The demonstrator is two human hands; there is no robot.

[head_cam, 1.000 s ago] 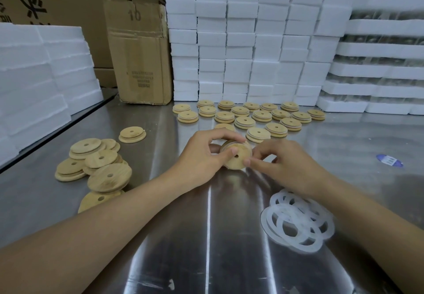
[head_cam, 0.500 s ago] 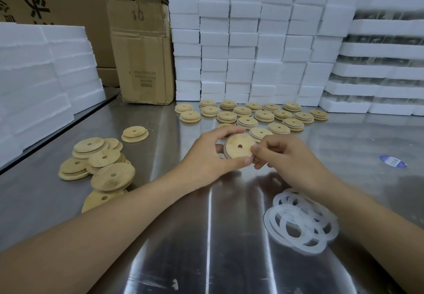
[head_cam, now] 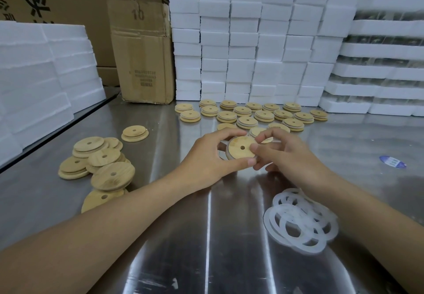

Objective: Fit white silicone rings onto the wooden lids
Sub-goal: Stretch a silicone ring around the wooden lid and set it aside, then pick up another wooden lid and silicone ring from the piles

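Observation:
A round wooden lid with a centre hole is held tilted above the steel table, a white ring around its rim. My left hand grips its left and lower edge. My right hand pinches its right edge with fingertips. Loose white silicone rings lie in a pile at the lower right. Bare wooden lids are heaped on the left. Several ringed lids sit in rows behind my hands.
White foam blocks are stacked along the back, more foam on the left. A cardboard box stands at the back left. A blue sticker lies on the steel table at the right.
The lid has been lifted off the table and tilted toward me, its flat face now showing. My right fingers have moved around its right rim.

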